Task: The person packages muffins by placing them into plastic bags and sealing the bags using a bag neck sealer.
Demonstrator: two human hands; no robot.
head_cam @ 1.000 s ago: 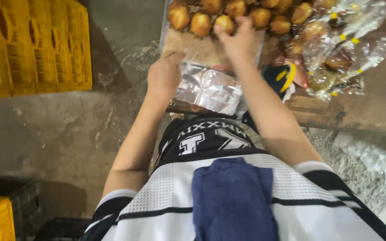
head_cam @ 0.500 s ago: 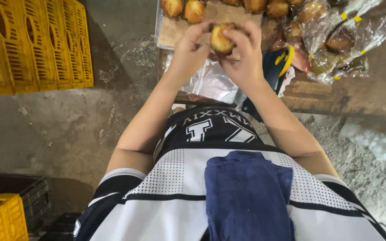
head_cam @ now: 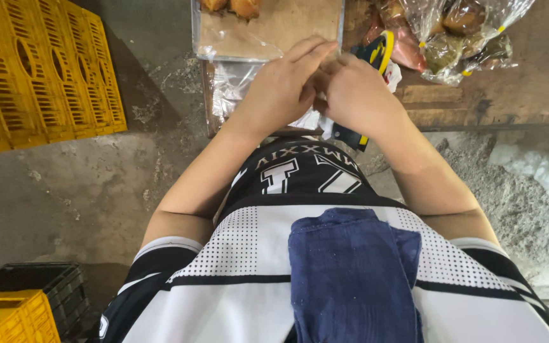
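I see my left hand (head_cam: 281, 86) and right hand (head_cam: 357, 95) pressed together over the worktop (head_cam: 478, 101) edge, fingers curled inward — what they enclose I cannot tell. They sit just below the tray (head_cam: 274, 32), close to the bagged buns (head_cam: 459, 32) — handy for packing.
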